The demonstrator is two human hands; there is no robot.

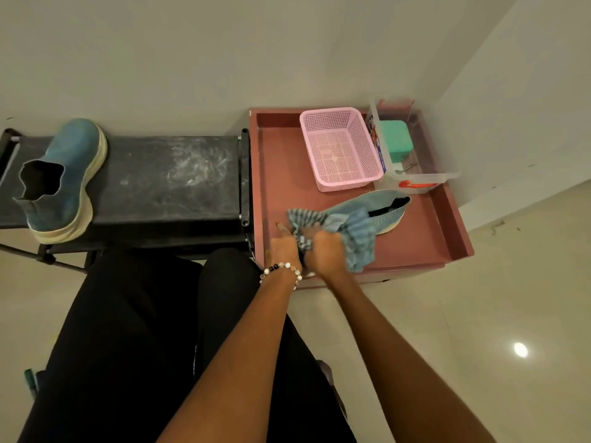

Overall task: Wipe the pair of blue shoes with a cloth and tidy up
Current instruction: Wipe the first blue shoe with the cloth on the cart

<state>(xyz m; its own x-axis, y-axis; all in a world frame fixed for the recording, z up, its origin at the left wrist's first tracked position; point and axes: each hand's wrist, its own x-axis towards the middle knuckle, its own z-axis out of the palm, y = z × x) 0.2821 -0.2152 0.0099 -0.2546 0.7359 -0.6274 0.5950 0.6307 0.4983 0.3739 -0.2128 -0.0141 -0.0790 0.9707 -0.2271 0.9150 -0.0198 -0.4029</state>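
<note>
One blue shoe (65,180) with a cream sole stands on the black rack (166,180) at the left. The other blue shoe (380,207) lies on the pink table (425,238), partly covered by a striped blue-grey cloth (358,241). My left hand (283,249), with a bead bracelet on the wrist, grips the cloth's left part. My right hand (326,251) grips the bunched cloth right beside it. Both hands sit close together at the table's near edge, by the shoe's toe end, which the cloth hides.
A pink mesh basket (340,148) stands at the back of the table. Beside it a clear plastic bin (412,177) holds a green box (395,139). White walls close the back and right. My black-clad legs (144,330) fill the lower left.
</note>
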